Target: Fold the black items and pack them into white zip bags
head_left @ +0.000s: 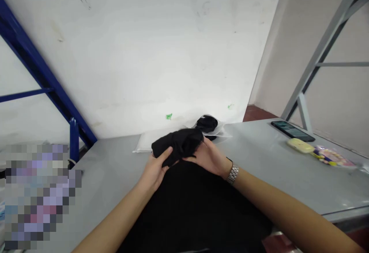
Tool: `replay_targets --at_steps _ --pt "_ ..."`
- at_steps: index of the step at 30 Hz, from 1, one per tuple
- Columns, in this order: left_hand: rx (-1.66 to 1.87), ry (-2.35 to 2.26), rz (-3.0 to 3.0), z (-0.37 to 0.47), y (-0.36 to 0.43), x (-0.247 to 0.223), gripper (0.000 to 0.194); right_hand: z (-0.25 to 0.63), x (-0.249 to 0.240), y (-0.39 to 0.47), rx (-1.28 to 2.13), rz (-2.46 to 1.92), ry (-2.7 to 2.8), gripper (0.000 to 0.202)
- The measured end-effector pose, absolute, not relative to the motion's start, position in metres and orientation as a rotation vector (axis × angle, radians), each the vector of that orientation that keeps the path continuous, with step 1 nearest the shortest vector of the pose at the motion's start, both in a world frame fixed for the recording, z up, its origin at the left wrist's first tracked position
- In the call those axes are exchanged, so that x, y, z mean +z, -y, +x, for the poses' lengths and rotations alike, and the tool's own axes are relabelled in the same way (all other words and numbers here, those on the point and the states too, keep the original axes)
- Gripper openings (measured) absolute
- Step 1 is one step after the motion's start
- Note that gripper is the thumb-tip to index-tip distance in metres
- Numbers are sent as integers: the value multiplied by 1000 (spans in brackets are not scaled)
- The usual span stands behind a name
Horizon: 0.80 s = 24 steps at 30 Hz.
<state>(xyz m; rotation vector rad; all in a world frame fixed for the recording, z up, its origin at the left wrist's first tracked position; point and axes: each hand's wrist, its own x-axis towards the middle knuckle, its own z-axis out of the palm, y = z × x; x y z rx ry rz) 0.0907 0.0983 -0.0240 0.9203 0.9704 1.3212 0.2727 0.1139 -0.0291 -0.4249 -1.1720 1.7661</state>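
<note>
A rolled or folded piece of black cloth [178, 142] is held up in front of me between both hands. My left hand [157, 166] grips its left end, thumb on top and fingers underneath. At its right end, my right hand [209, 157] is closed round the cloth, and some of those fingers are hidden behind it. Behind the cloth, a clear plastic bag [220, 129] with black cloth inside lies on the grey table [248, 157]. A flat white plastic bag [144, 141] lies behind and to the left.
On the right of the table are a phone [292, 130], a pale yellow case [300, 145] and a colourful beaded item in plastic [331, 156]. Blurred-out packages [43, 199] lie at the left. A white wall [161, 53] rises behind, between a blue frame [49, 68] and a grey frame [319, 53].
</note>
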Motion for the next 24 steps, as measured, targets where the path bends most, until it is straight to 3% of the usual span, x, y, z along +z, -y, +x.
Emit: replay_targets --at_steps 3,7,11,15,24 --pt "1396 -1148 1350 102 -106 -24 43 263 -34 -107 1860 -368 1115 46" --pt "1018 -1367 2069 85 -123 -23 35 260 -36 -106 1731 -506 929 35" --pt "984 -1586 2237 32 -152 -26 18 270 -37 -117 1586 -670 779 38" --pt "867 -1744 2341 -3 -175 -38 12 273 -42 -122 1571 -887 744 35" --pt "786 -1642 2485 41 -130 -16 15 262 -32 -109 1645 -761 885 34"
